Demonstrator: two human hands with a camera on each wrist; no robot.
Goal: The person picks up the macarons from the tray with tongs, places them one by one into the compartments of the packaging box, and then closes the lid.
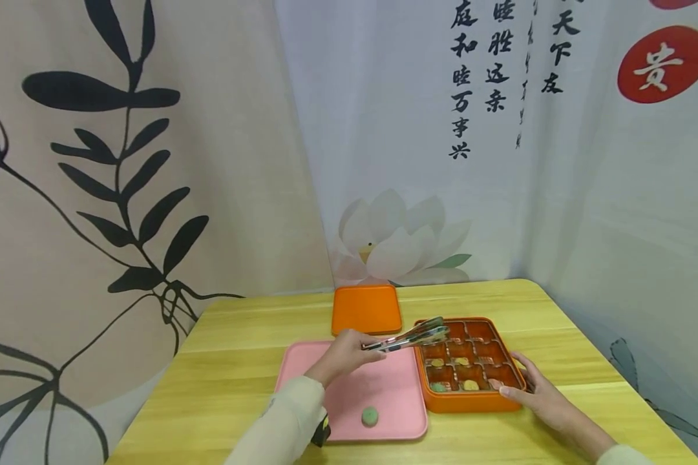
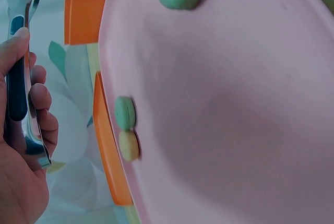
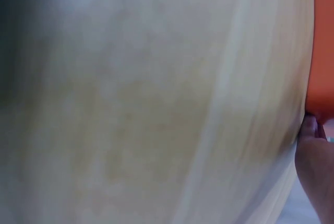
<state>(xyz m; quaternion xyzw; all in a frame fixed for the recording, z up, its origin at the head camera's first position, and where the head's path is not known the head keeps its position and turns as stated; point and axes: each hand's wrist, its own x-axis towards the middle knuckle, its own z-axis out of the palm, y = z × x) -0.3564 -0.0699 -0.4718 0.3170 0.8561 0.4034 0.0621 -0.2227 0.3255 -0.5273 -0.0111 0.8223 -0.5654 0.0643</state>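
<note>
My left hand [image 1: 347, 354] grips metal tongs [image 1: 410, 337] above the pink tray [image 1: 378, 400], their tips over the left edge of the orange box [image 1: 471, 403]. Nothing shows between the tips. The left wrist view has green macarons [image 2: 125, 113] and a yellow macaron [image 2: 129, 145] on the tray; in the head view only one green macaron [image 1: 370, 416] shows there. Inside the box, a brown divided insert [image 1: 481, 332] has several macarons in its nearer compartments. My right hand [image 1: 538, 391] holds the box's near right corner, thumb at the front rim, fingers along the side.
An orange lid [image 1: 366, 310] lies behind the tray on the wood-grain table [image 1: 227, 387]. A printed curtain [image 1: 238, 161] hangs behind the table. Under my left wrist there is a small dark object [image 1: 321, 431], partly hidden by the sleeve.
</note>
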